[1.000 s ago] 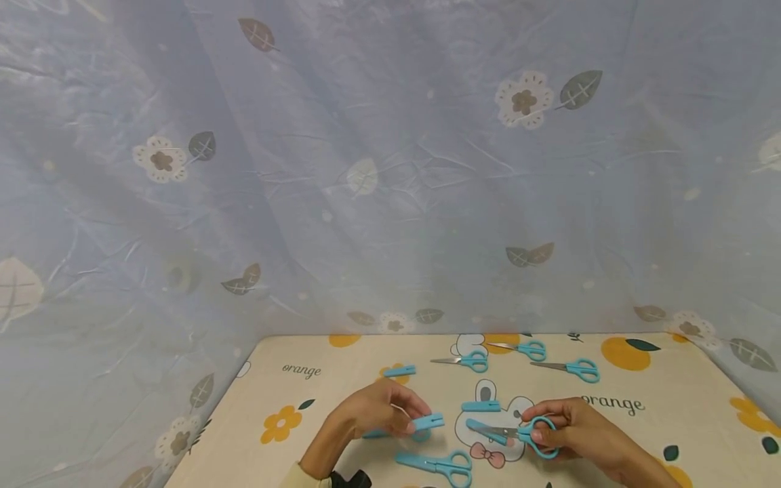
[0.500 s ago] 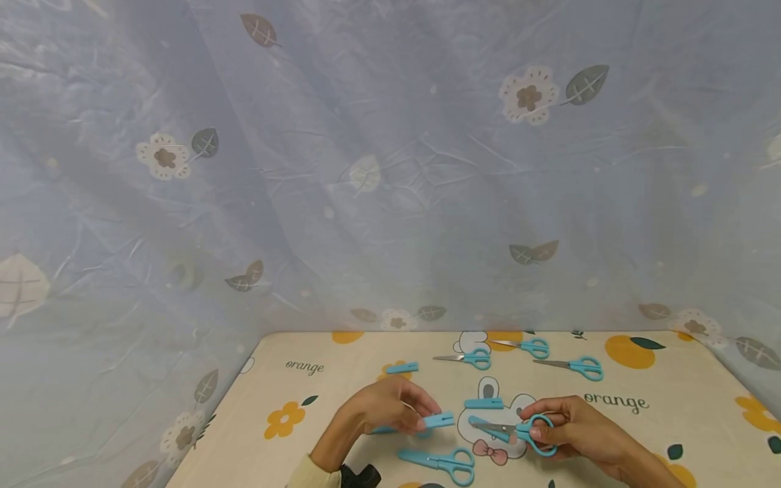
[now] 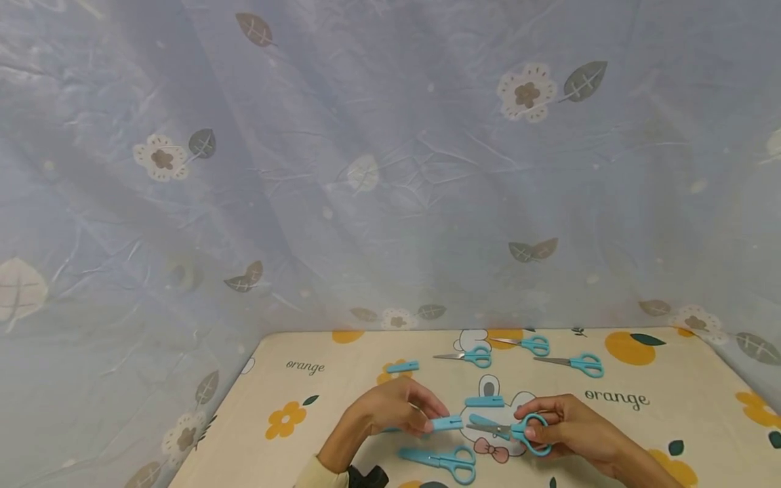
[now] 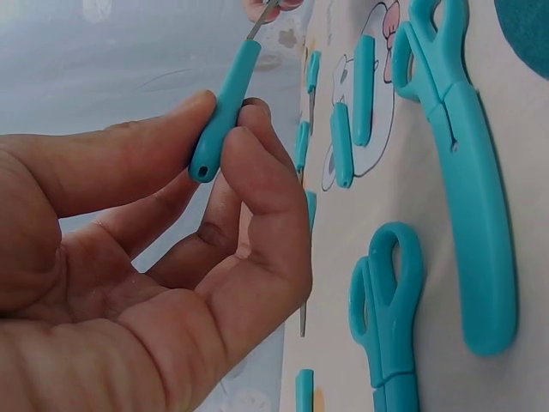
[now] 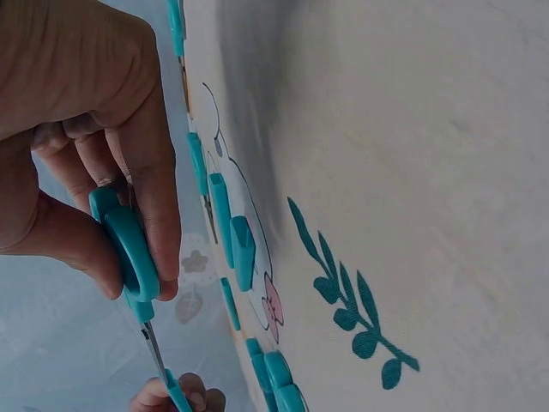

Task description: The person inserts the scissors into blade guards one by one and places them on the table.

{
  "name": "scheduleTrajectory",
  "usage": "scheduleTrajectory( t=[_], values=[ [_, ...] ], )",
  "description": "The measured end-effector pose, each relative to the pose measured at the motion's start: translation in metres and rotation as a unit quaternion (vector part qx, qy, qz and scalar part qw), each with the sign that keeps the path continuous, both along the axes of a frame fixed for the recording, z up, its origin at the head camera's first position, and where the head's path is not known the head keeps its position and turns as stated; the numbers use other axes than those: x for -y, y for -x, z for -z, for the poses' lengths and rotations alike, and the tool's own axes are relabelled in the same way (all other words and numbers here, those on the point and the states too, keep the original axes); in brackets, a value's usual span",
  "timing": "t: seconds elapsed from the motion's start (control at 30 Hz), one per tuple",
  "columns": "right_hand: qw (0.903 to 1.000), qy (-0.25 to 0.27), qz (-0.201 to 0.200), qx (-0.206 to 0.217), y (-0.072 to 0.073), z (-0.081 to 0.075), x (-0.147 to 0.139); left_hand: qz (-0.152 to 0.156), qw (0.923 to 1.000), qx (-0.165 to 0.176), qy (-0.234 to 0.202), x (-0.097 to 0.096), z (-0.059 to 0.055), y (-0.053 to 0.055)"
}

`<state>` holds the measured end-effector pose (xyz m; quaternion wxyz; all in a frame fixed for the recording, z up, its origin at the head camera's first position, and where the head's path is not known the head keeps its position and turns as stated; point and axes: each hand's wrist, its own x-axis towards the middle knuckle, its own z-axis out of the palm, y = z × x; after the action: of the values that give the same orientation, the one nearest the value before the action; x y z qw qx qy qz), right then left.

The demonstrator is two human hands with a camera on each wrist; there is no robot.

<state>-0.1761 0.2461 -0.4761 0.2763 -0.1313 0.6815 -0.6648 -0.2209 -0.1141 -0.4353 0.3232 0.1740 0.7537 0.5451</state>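
Note:
My left hand (image 3: 399, 408) pinches a light-blue scissors blade cover (image 3: 448, 423) between thumb and fingers, its slotted mouth facing right. My right hand (image 3: 570, 428) grips the blue handle loops of a pair of scissors (image 3: 520, 431), with the closed metal blades pointing left. In the left wrist view the blade tip is right at the mouth of the cover (image 4: 230, 103); the right wrist view also shows blade and cover in line. Below the hands lie two loose covers (image 3: 485, 401) (image 3: 478, 421), the nearer partly hidden behind the held scissors.
Covered scissors (image 3: 424, 458) lie in front of my left hand; a second covered pair (image 4: 410, 283) lies mostly hidden beneath it. Three bare-bladed scissors (image 3: 478, 356) (image 3: 537, 346) (image 3: 587, 364) rest at the back, with another cover (image 3: 403, 367) farther left. A patterned curtain (image 3: 390, 203) stands behind the table.
My left hand has moved right with the cover, and the right hand has shifted slightly left with the scissors. The gap between cover and blade tips has closed up.

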Motion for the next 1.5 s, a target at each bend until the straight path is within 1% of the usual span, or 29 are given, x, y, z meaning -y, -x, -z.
scheduleTrajectory(
  t=[0.17, 0.23, 0.4, 0.67, 0.97, 1.23, 1.37, 1.5],
  values=[
    [0.9999, 0.014, -0.002, 0.0, 0.0, 0.0, -0.001, 0.008, 0.9999, -0.01, 0.005, -0.005, -0.001, 0.0],
    [0.9999, 0.012, -0.001, -0.002, 0.001, 0.0, -0.001, 0.006, 0.9999, -0.011, 0.007, -0.005, 0.0, 0.0],
    [1.0, 0.004, 0.006, 0.002, 0.001, -0.001, 0.001, -0.006, 1.0, -0.007, 0.004, -0.006, 0.004, -0.001],
    [1.0, 0.008, 0.002, 0.004, -0.001, -0.002, 0.002, -0.005, 0.9999, 0.001, -0.011, -0.005, 0.007, -0.001],
    [0.9999, 0.014, -0.008, 0.0, 0.0, 0.001, 0.006, 0.003, 0.9999, 0.0, -0.015, -0.008, 0.008, -0.001],
    [1.0, 0.004, 0.0, -0.002, -0.001, 0.002, 0.01, 0.014, 0.9998, 0.002, -0.014, -0.011, 0.008, -0.002],
    [1.0, 0.007, -0.006, -0.001, -0.001, 0.002, 0.012, 0.015, 0.9998, 0.005, -0.01, -0.013, 0.008, -0.003],
    [0.9999, 0.01, -0.013, 0.002, -0.001, 0.002, 0.014, 0.022, 0.9997, 0.007, -0.009, -0.014, 0.007, -0.004]
  ],
)
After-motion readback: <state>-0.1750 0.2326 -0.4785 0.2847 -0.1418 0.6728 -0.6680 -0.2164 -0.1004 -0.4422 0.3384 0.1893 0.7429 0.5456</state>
